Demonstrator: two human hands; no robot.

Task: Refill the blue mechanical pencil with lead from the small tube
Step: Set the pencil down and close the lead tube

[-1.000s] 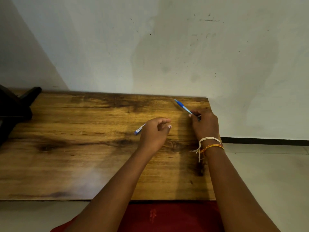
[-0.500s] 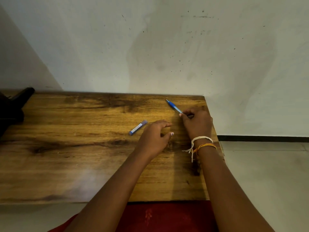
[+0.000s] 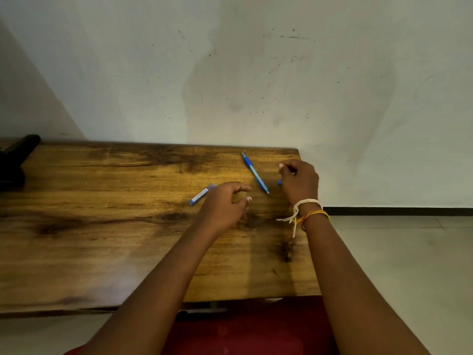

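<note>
The scene is dimly and softly lit, with a warm, slightly greenish cast. A broad, blurred shadow spreads over the pale plastered wall (image 3: 256, 73) above the worn brown wooden desk (image 3: 102, 252), and another dark wedge covers the wall at the far left. Soft shadows lie on the desk beneath both forearms. A faint pale sheen shows on the desk's near left part. The wide-angle lens bends the desk's edges and stretches the arms toward the bottom corners. Focus is fair at the centre; the black object (image 3: 15, 160) at the left edge is murky.
</note>
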